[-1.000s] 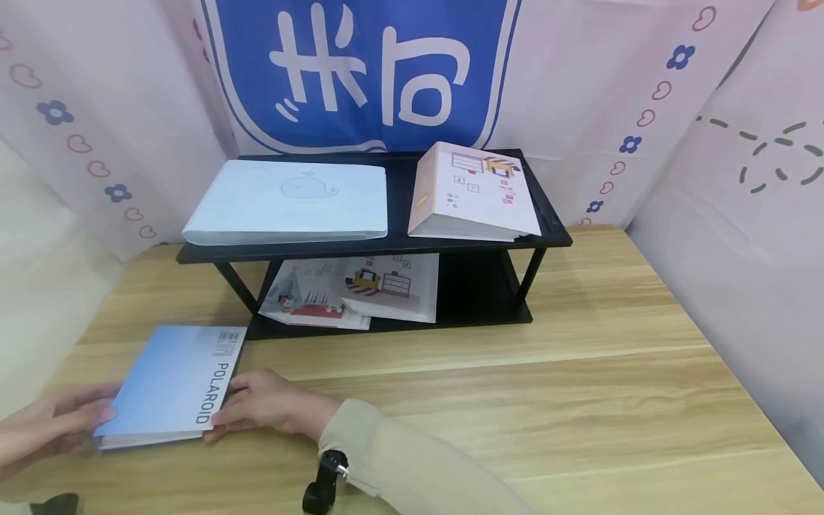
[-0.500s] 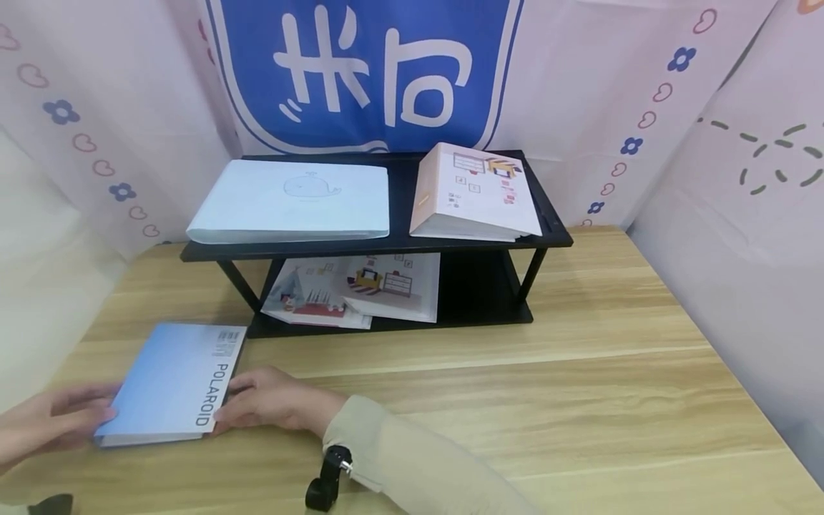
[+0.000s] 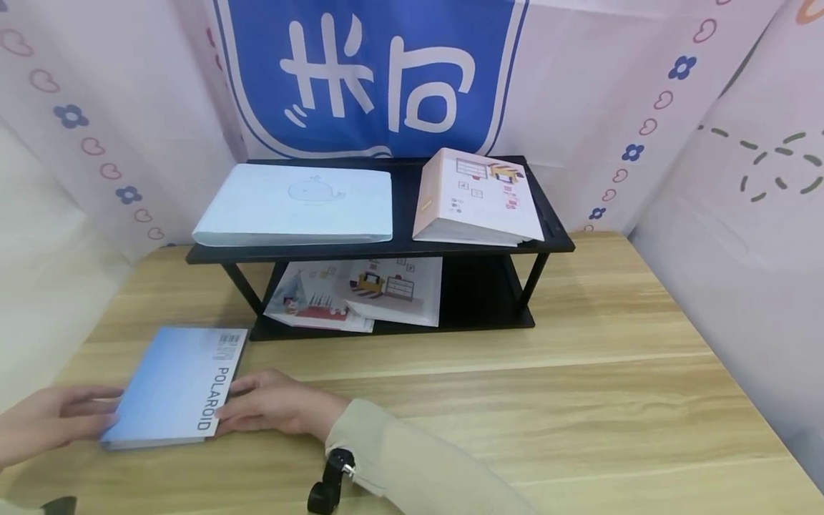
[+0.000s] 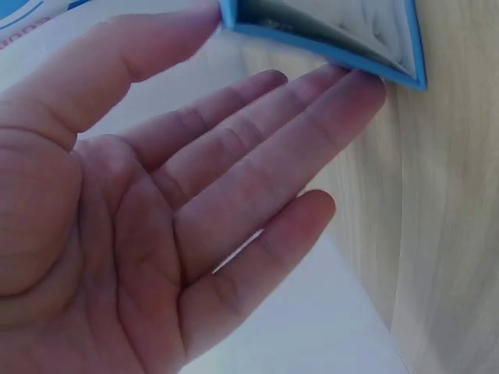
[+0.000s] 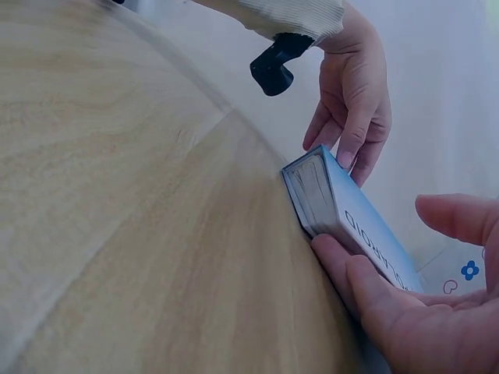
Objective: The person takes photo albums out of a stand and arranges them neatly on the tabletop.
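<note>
A blue-to-white photo album (image 3: 170,383) marked POLAROID lies at the table's left front. My left hand (image 3: 61,422) is at its left side. In the left wrist view, the left thumb (image 4: 148,47) meets the album's upper edge, while two fingertips touch the lower blue edge, pinching it between them. My right hand (image 3: 277,404) grips the opposite edge, beside the lettering. The right wrist view shows right fingers (image 5: 370,284) along that edge, and the album's (image 5: 312,191) page ends between its covers. The far parts of the right fingers are hidden behind the album.
A black two-tier rack (image 3: 399,252) stands at the back. On its top are a pale blue whale album (image 3: 302,204) and a pink-spined album (image 3: 483,197). Illustrated packets (image 3: 393,290) lie on the lower tier. Printed cloth (image 3: 553,93) hangs behind the table (image 3: 515,400).
The head view has shifted slightly, so the scene sits a little to the right and lower. Both hands stay at the album's sides.
</note>
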Available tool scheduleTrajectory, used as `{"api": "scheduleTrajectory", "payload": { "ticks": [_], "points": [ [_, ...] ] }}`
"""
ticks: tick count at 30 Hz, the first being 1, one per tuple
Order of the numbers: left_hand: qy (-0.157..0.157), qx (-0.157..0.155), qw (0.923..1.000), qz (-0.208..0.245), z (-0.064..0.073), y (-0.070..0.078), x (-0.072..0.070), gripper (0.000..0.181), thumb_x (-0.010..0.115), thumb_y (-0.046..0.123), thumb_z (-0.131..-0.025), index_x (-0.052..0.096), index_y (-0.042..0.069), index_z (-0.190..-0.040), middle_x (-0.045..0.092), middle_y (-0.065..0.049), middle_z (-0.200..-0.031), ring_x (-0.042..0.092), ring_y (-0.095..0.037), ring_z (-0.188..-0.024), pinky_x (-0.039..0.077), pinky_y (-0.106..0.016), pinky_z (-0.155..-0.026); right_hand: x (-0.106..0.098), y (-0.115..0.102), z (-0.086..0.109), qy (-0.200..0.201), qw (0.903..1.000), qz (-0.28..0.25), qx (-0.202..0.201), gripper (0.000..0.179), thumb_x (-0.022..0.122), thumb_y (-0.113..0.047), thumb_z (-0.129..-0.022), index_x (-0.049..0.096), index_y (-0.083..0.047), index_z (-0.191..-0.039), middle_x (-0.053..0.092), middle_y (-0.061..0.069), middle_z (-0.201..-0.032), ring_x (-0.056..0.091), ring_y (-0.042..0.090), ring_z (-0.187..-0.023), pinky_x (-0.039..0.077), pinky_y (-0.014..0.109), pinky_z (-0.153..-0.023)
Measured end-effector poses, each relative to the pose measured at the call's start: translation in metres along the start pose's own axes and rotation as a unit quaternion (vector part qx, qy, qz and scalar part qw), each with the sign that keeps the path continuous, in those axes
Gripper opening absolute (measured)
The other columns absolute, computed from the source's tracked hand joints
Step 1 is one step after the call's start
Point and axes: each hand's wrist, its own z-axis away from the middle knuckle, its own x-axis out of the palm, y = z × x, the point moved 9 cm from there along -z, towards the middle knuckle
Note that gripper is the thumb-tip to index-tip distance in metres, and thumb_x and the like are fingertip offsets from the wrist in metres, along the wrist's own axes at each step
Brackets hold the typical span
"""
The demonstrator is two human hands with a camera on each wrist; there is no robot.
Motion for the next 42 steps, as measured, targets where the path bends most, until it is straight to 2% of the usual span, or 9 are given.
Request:
{"api": "scheduleTrajectory", "payload": {
  "ticks": [13, 14, 17, 20, 28, 31, 34, 37, 42],
  "points": [
    [0.047, -0.009, 0.9988, 0.012, 0.005, 0.005, -0.005, 0.057, 0.04, 0.029, -0.108, 0.034, -0.017, -0.141, 0.049, -0.046, -0.13, 0.064, -0.048, -0.102, 0.058, -0.052, -0.069, -0.011, -0.009, 0.013, -0.005, 0.995, 0.1, 0.006, 0.042, 0.063, -0.006, -0.095, 0.057, -0.002, -0.136, 0.071, 0.02, -0.118, 0.067, 0.034, -0.115, 0.055, 0.03, -0.095],
    [0.06, -0.007, 0.9981, 0.012, 0.006, 0.005, -0.006, 0.055, 0.041, 0.029, -0.107, 0.037, -0.014, -0.142, 0.052, -0.043, -0.129, 0.067, -0.038, -0.102, 0.059, -0.05, -0.068, -0.013, -0.012, 0.014, -0.008, 0.9937, 0.112, 0.0, 0.042, 0.063, -0.007, -0.095, 0.057, -0.003, -0.136, 0.071, 0.02, -0.118, 0.067, 0.033, -0.114, 0.055, 0.027, -0.092],
    [0.098, 0.003, 0.9949, 0.022, 0.008, 0.009, -0.01, 0.047, 0.046, 0.027, -0.106, 0.046, -0.003, -0.142, 0.07, 0.004, -0.122, 0.065, 0.001, -0.094, 0.059, -0.042, -0.067, -0.018, -0.019, 0.019, -0.016, 0.9892, 0.145, -0.02, 0.041, 0.063, -0.009, -0.095, 0.058, -0.005, -0.135, 0.071, 0.019, -0.118, 0.07, 0.03, -0.108, 0.054, 0.02, -0.083],
    [0.121, 0.002, 0.9923, 0.026, 0.009, 0.019, -0.014, 0.048, 0.049, 0.028, -0.105, 0.045, 0.0, -0.144, 0.068, 0.022, -0.114, 0.05, 0.021, -0.087, 0.059, -0.04, -0.066, -0.024, -0.025, 0.022, -0.008, 0.9855, 0.165, -0.039, 0.039, 0.064, -0.009, -0.093, 0.06, -0.007, -0.132, 0.072, 0.018, -0.115, 0.073, 0.026, -0.101, 0.052, 0.018, -0.076],
    [0.178, 0.012, 0.9839, -0.017, 0.003, 0.045, -0.023, 0.056, 0.055, 0.027, -0.102, 0.043, -0.015, -0.138, 0.07, -0.012, -0.119, 0.053, 0.017, -0.084, 0.052, -0.021, -0.064, -0.033, -0.036, 0.031, 0.018, 0.9812, 0.176, -0.076, 0.036, 0.067, -0.007, -0.09, 0.064, -0.005, -0.126, 0.074, 0.015, -0.106, 0.071, 0.018, -0.085, 0.054, 0.022, -0.078],
    [0.185, 0.011, 0.9825, -0.018, 0.001, 0.055, -0.024, 0.056, 0.055, 0.026, -0.103, 0.043, -0.016, -0.138, 0.052, -0.039, -0.132, 0.07, -0.017, -0.091, 0.052, -0.023, -0.063, -0.037, -0.04, 0.038, 0.014, 0.9772, 0.192, -0.089, 0.037, 0.067, -0.008, -0.091, 0.063, -0.005, -0.128, 0.073, 0.015, -0.11, 0.07, 0.015, -0.085, 0.054, 0.022, -0.078],
    [0.191, 0.013, 0.9814, -0.016, 0.001, 0.065, -0.027, 0.055, 0.054, 0.025, -0.103, 0.043, -0.015, -0.138, 0.051, -0.038, -0.134, 0.067, -0.042, -0.097, 0.05, -0.021, -0.063, -0.042, -0.046, 0.045, 0.018, 0.9727, 0.208, -0.102, 0.037, 0.067, -0.008, -0.092, 0.063, -0.004, -0.128, 0.072, 0.016, -0.112, 0.069, 0.015, -0.086, 0.053, 0.022, -0.075],
    [0.207, 0.023, 0.9777, -0.025, 0.002, 0.076, -0.03, 0.054, 0.057, 0.025, -0.101, 0.045, -0.013, -0.138, 0.055, -0.035, -0.132, 0.068, -0.021, -0.093, 0.045, -0.017, -0.064, -0.048, -0.053, 0.054, 0.025, 0.9669, 0.225, -0.118, 0.036, 0.067, -0.006, -0.092, 0.063, -0.002, -0.127, 0.072, 0.018, -0.113, 0.07, 0.02, -0.086, 0.053, 0.022, -0.071],
    [0.229, 0.056, 0.9711, -0.037, 0.0, 0.096, -0.031, 0.051, 0.057, 0.022, -0.101, 0.046, -0.011, -0.139, 0.051, -0.041, -0.132, 0.057, -0.054, -0.106, 0.054, -0.052, -0.072, -0.056, -0.064, 0.066, 0.035, 0.9533, 0.261, -0.148, 0.034, 0.068, -0.006, -0.092, 0.064, 0.0, -0.125, 0.073, 0.016, -0.109, 0.066, 0.009, -0.081, 0.053, 0.02, -0.069]
  ]
}}
